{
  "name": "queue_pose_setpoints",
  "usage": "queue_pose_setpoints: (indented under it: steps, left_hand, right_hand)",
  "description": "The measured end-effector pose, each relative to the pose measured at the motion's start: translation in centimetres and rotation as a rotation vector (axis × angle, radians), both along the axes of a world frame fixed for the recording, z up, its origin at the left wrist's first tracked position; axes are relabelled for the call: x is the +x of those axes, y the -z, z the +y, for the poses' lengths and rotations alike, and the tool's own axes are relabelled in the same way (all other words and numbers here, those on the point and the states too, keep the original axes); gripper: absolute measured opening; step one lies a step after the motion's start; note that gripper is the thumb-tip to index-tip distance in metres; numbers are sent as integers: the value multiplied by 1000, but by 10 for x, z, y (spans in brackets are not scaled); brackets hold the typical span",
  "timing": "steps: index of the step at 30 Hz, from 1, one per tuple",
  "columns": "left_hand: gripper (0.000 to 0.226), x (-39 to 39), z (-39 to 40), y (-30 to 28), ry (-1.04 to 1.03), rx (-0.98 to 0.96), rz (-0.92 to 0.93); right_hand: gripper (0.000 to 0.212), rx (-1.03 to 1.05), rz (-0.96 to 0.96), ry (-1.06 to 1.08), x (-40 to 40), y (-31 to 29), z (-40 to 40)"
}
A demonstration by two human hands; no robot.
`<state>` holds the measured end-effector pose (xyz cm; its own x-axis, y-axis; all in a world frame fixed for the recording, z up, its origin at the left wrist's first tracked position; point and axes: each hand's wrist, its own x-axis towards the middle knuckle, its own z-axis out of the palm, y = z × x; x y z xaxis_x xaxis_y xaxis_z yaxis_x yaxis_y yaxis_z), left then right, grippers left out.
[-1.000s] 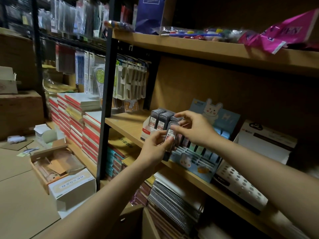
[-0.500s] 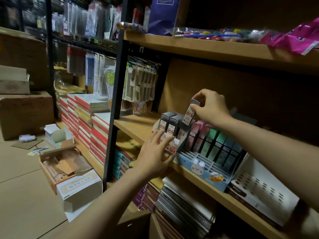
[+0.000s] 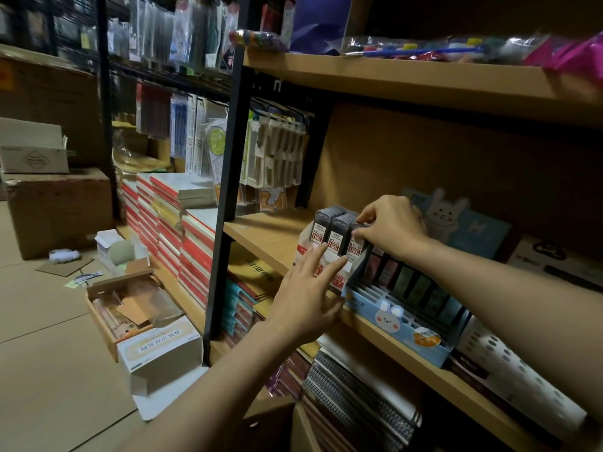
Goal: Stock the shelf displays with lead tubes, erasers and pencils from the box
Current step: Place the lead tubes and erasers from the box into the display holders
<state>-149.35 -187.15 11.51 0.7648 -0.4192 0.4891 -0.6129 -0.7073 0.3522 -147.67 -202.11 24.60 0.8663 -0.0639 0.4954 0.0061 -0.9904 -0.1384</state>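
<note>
The left hand [image 3: 306, 288] is reaching up with its fingers straight and spread, pressing on the front of the white display box [image 3: 329, 272] at the near edge of the wooden shelf [image 3: 270, 236]. Just behind it, the right hand [image 3: 391, 230] is pinching the top of a lead tube [image 3: 355, 244], the rightmost of three standing upright in that box. To the right, a blue rabbit display [image 3: 398, 324] is touching the box.

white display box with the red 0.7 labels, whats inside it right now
The white display box holds three rows of grey lead tubes standing upright. The right hand pinches the rightmost row's front tube; the left hand covers the box front, so lower parts are hidden.
</note>
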Motion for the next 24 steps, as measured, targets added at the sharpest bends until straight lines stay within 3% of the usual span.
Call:
queue_pose_setpoints:
  steps: [9, 13, 16, 18, 20, 24]
  left_hand:
    - [83, -1, 1, 0, 45, 14, 53]
    - [82, -15, 7, -6, 84, 17, 57]
    - [65, -37, 11, -4, 116, -64, -9]
    - [46, -52, 15, 7, 124, -128, 19]
    - [26, -68, 22, 28, 153, -131, 200]
    - [19, -111, 55, 91, 170, 169, 657]
  right_hand:
    - [16, -68, -58, -50, -6, 4, -8]
    - [11, 217, -234, -193, -47, 10, -9]
    - [11, 417, -266, -321, -104, 45, 0]
    - [12, 582, -156, -403, -139, 84, 8]
    - [15, 724, 15, -441, -166, 127, 14]
    - [14, 892, 390, -329, -198, 221, 21]
